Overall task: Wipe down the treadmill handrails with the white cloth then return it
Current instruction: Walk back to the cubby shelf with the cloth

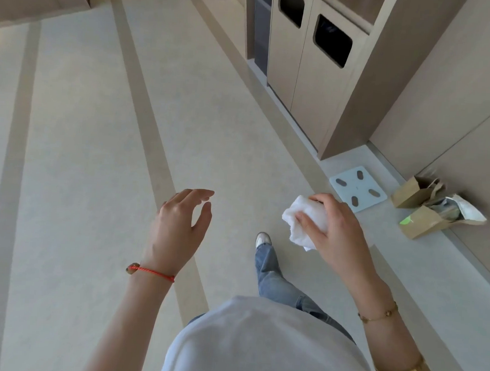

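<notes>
Fingers (307, 221) of right hand (335, 227) grip bunched white cloth (304, 222); left hand (179, 224) loose, holding nothing, above floor (84, 148) nr scale (357, 188).

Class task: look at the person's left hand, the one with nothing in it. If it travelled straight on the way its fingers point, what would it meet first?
Nothing close. The left hand points forward and slightly right over bare floor; the cabinet with two dark openings lies far along that line, though depth is unclear.

Pale striped floor (84, 148) carries a scale (357, 188) and paper bags (424, 209).
</notes>
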